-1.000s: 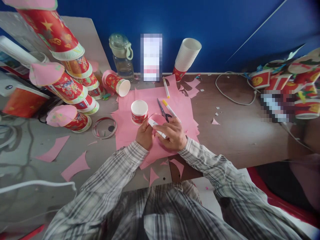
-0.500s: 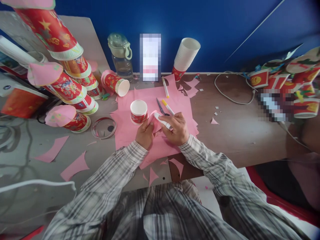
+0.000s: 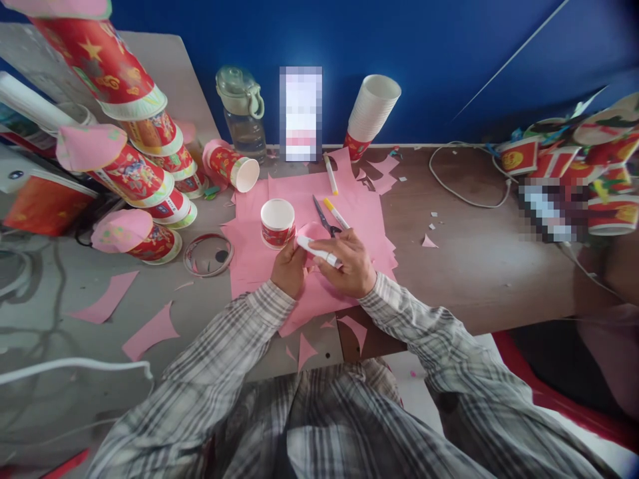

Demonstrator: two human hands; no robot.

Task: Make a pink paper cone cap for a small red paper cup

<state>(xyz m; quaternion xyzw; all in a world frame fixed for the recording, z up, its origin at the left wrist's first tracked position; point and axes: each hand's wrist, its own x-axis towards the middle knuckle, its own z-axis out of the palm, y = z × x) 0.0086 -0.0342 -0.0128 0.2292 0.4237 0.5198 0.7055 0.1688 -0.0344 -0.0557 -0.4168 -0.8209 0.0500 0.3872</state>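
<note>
My left hand (image 3: 289, 266) pinches a small round piece of pink paper (image 3: 313, 234) over the pink sheets (image 3: 359, 213) on the table. My right hand (image 3: 349, 263) is closed round a white glue stick (image 3: 315, 251) whose tip rests against that pink piece. A red paper cup (image 3: 277, 223) stands upright just left of my hands. Scissors (image 3: 324, 218) and a yellow-capped marker (image 3: 337, 214) lie on the pink sheets right behind my right hand.
Stacked red cups with pink tops (image 3: 130, 166) fill the left side, one cup (image 3: 234, 169) lying on its side. A water bottle (image 3: 242, 113), a cup stack (image 3: 372, 110), a tape ring (image 3: 208, 254), a white cable (image 3: 459, 189), more cups (image 3: 589, 179) and pink scraps (image 3: 150, 331) surround the sheets.
My right hand shifted the glue stick slightly up and then back along the pink piece. My left hand kept its hold in the same place.
</note>
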